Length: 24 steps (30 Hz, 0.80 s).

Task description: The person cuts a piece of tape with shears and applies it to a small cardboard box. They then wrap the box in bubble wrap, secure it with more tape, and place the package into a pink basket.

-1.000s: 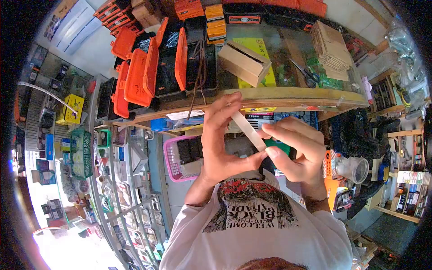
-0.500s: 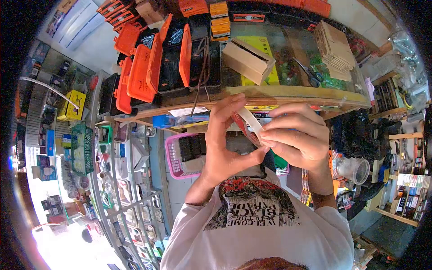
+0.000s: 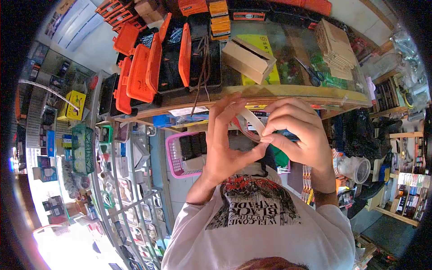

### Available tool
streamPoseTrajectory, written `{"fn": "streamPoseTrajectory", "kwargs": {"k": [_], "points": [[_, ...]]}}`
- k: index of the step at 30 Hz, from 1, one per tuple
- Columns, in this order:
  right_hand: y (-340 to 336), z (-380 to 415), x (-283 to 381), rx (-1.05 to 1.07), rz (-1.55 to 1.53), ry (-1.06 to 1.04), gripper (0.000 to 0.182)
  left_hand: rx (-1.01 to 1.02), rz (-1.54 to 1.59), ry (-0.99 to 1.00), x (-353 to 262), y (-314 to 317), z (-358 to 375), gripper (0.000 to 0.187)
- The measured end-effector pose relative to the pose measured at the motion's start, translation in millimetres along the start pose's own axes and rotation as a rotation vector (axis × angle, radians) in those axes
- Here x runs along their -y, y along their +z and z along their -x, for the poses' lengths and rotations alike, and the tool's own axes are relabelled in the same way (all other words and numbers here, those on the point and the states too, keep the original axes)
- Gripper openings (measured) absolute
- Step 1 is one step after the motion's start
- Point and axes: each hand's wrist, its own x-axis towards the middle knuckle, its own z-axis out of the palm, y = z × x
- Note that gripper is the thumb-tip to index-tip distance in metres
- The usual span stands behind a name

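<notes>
A roll of tape (image 3: pixel 253 120), pale on the outside with a red inner ring, is held on edge just in front of the counter edge. My left hand (image 3: pixel 221 146) curves around it, fingers at the far end and thumb at the near end. Against the tape's near right side, the fingertips and thumb of my right hand (image 3: pixel 300 132) are pinched together. Whether a loose end of tape is between them is too small to tell. Beyond my hands, a small brown cardboard box (image 3: pixel 247 62) lies on the glass-topped counter (image 3: pixel 288 45).
Black-handled scissors (image 3: pixel 311 74) and a stack of flat cardboard (image 3: pixel 335 49) lie on the counter's right. Orange-lidded cases (image 3: pixel 143 74) stand open at the left, with a brown cord (image 3: pixel 203 67) hanging over the edge. Below sits a pink basket (image 3: pixel 172 155).
My right hand's fingers have drawn in from lying along the tape to a tighter pinch at its near end. My left hand and the roll have turned slightly.
</notes>
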Motion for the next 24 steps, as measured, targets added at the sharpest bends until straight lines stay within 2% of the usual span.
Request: {"fn": "streamPoseTrajectory", "kwargs": {"k": [3, 8, 14, 18, 21, 24], "points": [[1.3, 0.0, -3.6, 0.052, 0.034, 0.026, 0.014, 0.001, 0.018, -0.028, 1.9, 2.3, 0.5, 0.084], [10.7, 3.8, -12.0, 0.018, -0.176, 0.128, 0.016, 0.005, 0.074, -0.132, 0.3, 5.6, 2.3, 0.083], [25.5, 10.5, -19.9, -0.11, -0.164, 0.09, 0.016, 0.135, 0.261, -0.483, -3.0, 6.0, 6.9, 0.082], [22.6, 13.9, -25.7, -0.188, -0.191, 0.033, 0.015, 0.121, 0.302, -0.5, 2.3, 12.2, 8.8, 0.081], [22.5, 18.1, -26.1, -0.159, -0.298, 0.164, 0.026, 0.114, 0.404, -0.533, 1.5, 12.9, 10.6, 0.079], [10.7, 7.1, -17.1, -0.054, -0.123, 0.153, 0.037, 0.134, 0.358, -0.484, 0.4, 12.6, 10.3, 0.079]]}}
